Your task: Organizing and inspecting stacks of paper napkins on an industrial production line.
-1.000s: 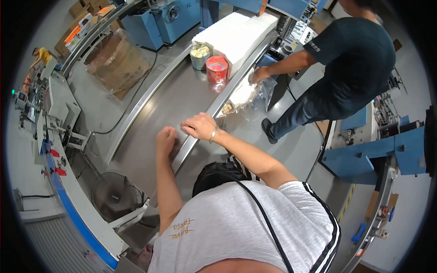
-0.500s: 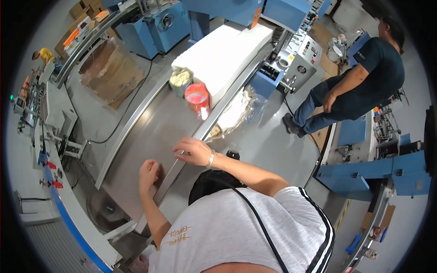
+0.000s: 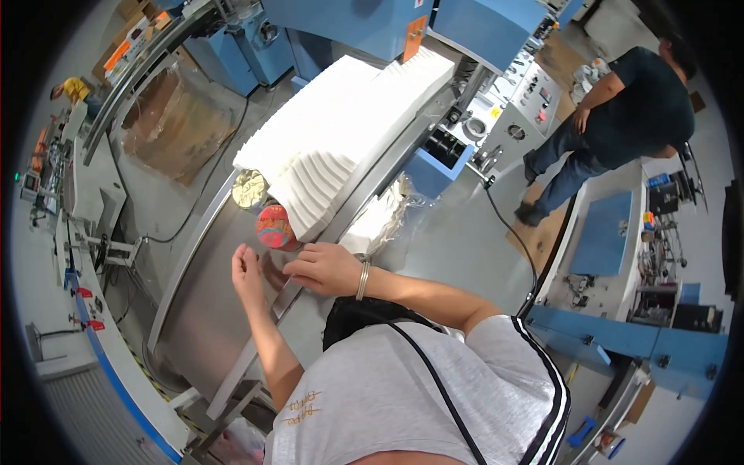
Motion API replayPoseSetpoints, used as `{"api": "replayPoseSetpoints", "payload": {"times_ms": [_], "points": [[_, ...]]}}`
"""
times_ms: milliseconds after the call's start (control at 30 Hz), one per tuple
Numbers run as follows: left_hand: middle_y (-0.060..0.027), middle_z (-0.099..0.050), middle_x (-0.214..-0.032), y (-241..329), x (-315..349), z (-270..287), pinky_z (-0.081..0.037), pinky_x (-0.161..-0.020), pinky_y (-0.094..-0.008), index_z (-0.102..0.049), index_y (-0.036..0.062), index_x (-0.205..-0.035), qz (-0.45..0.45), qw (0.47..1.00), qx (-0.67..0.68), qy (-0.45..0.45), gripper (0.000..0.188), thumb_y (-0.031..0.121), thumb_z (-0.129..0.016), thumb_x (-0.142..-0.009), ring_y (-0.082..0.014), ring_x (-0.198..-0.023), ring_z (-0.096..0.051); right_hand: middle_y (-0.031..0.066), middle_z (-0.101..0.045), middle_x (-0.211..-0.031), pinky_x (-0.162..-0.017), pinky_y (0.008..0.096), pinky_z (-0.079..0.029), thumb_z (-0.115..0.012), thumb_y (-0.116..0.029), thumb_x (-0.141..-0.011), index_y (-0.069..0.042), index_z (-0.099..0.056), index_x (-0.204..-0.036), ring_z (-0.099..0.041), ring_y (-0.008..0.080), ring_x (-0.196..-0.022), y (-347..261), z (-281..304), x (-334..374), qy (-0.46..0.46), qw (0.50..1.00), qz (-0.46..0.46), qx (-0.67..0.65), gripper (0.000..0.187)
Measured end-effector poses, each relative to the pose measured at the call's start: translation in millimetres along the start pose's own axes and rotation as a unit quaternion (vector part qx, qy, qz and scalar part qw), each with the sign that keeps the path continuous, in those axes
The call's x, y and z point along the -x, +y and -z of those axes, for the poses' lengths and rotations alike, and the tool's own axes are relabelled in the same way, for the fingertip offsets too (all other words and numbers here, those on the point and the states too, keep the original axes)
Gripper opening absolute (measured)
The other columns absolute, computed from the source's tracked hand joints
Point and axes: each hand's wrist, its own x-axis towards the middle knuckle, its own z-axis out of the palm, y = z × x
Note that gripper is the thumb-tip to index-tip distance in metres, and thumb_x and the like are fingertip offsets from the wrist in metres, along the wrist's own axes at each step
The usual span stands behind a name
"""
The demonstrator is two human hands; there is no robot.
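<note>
My left hand (image 3: pixel 247 273) is over the near part of the metal table (image 3: pixel 205 291), fingers up and slightly bent, with nothing seen in it. To its right my right hand (image 3: pixel 329 268), a silvery bangle on its wrist, reaches left above the table's right edge. Its fingers are loosely bent and apart, and no held thing shows. Just beyond both hands stands a red round-topped container (image 3: pixel 274 225). Beside it on the left is a tub of pale yellow pieces (image 3: pixel 249 189). Behind them lies a long stack of white sheets (image 3: pixel 341 116), its near end fanned into ridges.
Blue machines (image 3: pixel 349 27) border the far end of the table. A control panel (image 3: pixel 527 101) is at the far right. Right of the table sits a clear bag of white material (image 3: pixel 380 225). A person (image 3: pixel 620 116) in dark clothes stands at the right. A cardboard box (image 3: pixel 177 128) under plastic lies left.
The table with the containers and white stack now appears nearer my hands. The stack's near end shows fanned ridges. My left hand has risen with its fingers less curled. The person has shifted.
</note>
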Motion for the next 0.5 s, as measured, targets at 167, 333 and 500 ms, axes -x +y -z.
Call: {"api": "replayPoseSetpoints", "payload": {"times_ms": [167,333,500], "points": [[-0.0045,-0.054,-0.111,-14,-5,-20,-0.045,-0.080,-0.0239,-0.041,0.0003,-0.133,0.030,0.998,0.059,0.011,0.048,0.024,-0.055,-0.094,-0.0110,-0.096,-0.053,0.0007,-0.060,-0.098,-0.082,0.0333,-0.046,-0.067,-0.018,-0.075,-0.012,-0.061,-0.097,-0.056,0.0195,-0.099,8,-2,-33,0.056,0.996,0.068,0.020,0.024],[-0.0070,-0.052,-0.126,-12,0,-33,-0.044,-0.088,-0.0258,-0.037,0.0017,-0.138,0.029,0.989,0.135,-0.050,0.050,0.025,-0.052,-0.096,-0.0133,-0.106,-0.053,0.0046,-0.057,-0.113,-0.094,0.0370,-0.042,-0.067,-0.017,-0.072,-0.009,-0.060,-0.100,-0.051,0.0221,-0.112,22,-4,-53,0.085,0.989,0.078,0.093,0.030],[-0.0020,-0.056,-0.123,2,4,-36,-0.044,-0.086,-0.0270,-0.045,0.0064,-0.134,0.032,0.997,0.054,-0.050,0.044,0.028,-0.050,-0.097,-0.0111,-0.104,-0.054,0.0069,-0.055,-0.118,-0.101,0.0410,-0.036,-0.067,-0.020,-0.072,-0.009,-0.059,-0.101,-0.046,0.0252,-0.118,38,-5,-56,0.059,0.982,0.062,0.167,0.032]]}}
